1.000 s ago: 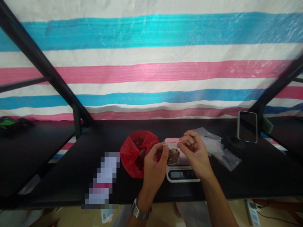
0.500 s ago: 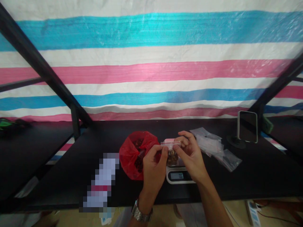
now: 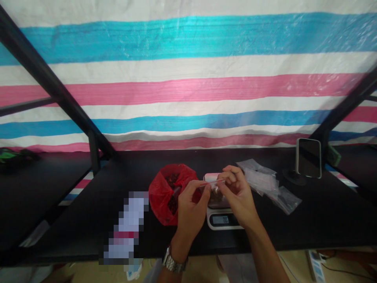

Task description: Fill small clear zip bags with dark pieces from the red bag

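Both hands hold a small clear zip bag (image 3: 216,191) with brown pieces inside, just above a white digital scale (image 3: 224,219). My left hand (image 3: 191,212), with a metal watch on its wrist, pinches the bag's top left corner. My right hand (image 3: 237,196) pinches the top edge on the right side. The bag's mouth runs as a thin strip between the two pinches. A pink object (image 3: 211,176) shows behind the bag.
An open red plastic bag (image 3: 165,192) with dark pieces lies left of the scale on the black table (image 3: 309,220). Empty clear bags (image 3: 265,182) lie to the right. A phone (image 3: 308,158) stands on a holder at far right. A blurred patch (image 3: 126,226) lies at left.
The bag has tilted flatter and sunk slightly toward the scale, while both hands kept their pinch on its top edge and shifted little.
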A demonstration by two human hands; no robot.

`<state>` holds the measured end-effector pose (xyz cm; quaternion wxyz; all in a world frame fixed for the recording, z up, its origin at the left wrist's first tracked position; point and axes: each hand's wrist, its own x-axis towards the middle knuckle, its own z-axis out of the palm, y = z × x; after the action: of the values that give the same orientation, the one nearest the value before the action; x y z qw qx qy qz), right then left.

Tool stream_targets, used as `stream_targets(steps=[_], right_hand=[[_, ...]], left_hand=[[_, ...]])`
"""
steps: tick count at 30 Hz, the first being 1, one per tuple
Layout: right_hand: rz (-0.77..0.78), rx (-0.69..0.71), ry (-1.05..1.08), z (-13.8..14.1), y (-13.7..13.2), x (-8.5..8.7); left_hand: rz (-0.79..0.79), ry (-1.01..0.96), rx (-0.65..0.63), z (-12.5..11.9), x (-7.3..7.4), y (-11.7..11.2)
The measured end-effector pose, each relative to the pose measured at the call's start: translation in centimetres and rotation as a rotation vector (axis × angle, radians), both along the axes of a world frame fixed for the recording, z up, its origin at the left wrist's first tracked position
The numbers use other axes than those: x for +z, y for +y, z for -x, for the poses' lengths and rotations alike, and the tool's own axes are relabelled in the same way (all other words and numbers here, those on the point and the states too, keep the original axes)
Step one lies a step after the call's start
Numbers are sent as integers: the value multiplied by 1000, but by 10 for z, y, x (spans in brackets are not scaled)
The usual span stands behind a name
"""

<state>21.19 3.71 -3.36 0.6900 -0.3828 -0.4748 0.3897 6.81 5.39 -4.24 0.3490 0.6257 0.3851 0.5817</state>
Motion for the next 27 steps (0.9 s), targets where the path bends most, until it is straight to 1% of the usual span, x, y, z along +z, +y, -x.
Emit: stream_targets(steps=[4,9,14,17,27], right_hand=[[12,43,1,4,0,-2],[30,43,3,8,2,-6],[24,16,-17,9,1,-1],[29,24,-6,10,1,2],[51,43,9,9,1,0]], left_hand=[[27,-1,20,1,-1,1],[27,5,21,3,-1,2],[-8,21,15,4,-1,2],[-30,33,13,5,0,3],[-31,43,0,6,-1,5]])
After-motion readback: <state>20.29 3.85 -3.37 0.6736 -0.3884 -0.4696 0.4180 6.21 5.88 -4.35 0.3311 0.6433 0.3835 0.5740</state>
